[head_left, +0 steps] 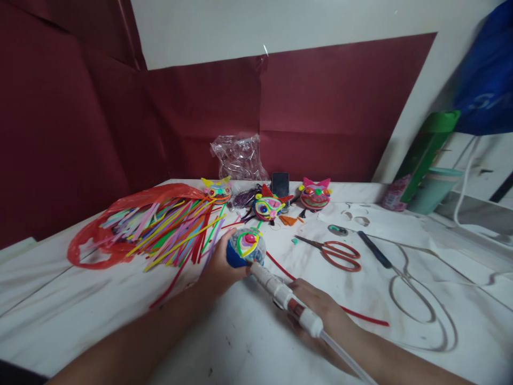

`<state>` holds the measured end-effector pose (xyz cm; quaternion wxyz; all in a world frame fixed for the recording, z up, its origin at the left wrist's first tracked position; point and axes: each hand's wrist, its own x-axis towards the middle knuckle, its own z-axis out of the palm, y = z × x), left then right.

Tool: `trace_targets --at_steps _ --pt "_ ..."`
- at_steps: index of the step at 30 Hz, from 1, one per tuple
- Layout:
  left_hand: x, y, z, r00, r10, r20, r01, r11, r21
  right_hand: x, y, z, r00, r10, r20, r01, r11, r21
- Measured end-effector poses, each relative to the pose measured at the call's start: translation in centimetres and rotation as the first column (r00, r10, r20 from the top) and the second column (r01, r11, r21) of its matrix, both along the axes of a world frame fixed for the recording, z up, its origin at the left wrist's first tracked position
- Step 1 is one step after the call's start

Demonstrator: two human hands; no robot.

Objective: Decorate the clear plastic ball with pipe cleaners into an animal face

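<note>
In my left hand (225, 266) is a round craft ball (245, 245) with a blue base and coiled strips in yellow, green, white and pink on its side. My right hand (316, 305) is wrapped around a white hot glue gun (276, 289), a clear glue stick trailing from its rear end. The gun's tip meets the lower right edge of the ball, or lies just in front of it; I cannot tell which. A red pipe cleaner (363, 316) lies on the table, partly hidden behind my right hand.
Colourful pipe cleaners (176, 230) spill from a red plastic bag (94, 259) at left. Decorated heads (316, 194) stand at the back near a phone (280, 184). Orange-handled scissors (340, 255) and a black-handled tool (374, 249) with a looping cord lie at right, before a green bin (435, 190).
</note>
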<state>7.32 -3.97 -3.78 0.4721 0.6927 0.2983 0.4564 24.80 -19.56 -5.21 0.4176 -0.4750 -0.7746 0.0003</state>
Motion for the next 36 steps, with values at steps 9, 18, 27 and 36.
trace_targets --at_steps 9,18,27,36 --pt "0.0 -0.17 0.2 0.999 0.008 -0.043 -0.005 0.997 0.08 -0.1 -0.43 0.84 1.0 0.002 -0.004 -0.002 1.0 -0.013" --pt "0.0 -0.19 0.28 0.999 0.028 -0.044 -0.024 0.996 0.091 -0.02 -0.48 0.78 1.0 0.001 -0.012 -0.001 0.999 -0.036" --pt "-0.01 -0.15 0.09 0.992 0.038 -0.123 -0.018 0.987 0.161 -0.01 -0.44 0.61 1.0 -0.012 0.026 0.013 0.998 -0.053" --pt "0.08 0.14 -0.13 0.983 0.064 -0.171 -0.032 0.983 0.183 0.0 -0.17 0.15 1.0 0.002 0.024 -0.002 1.0 -0.015"
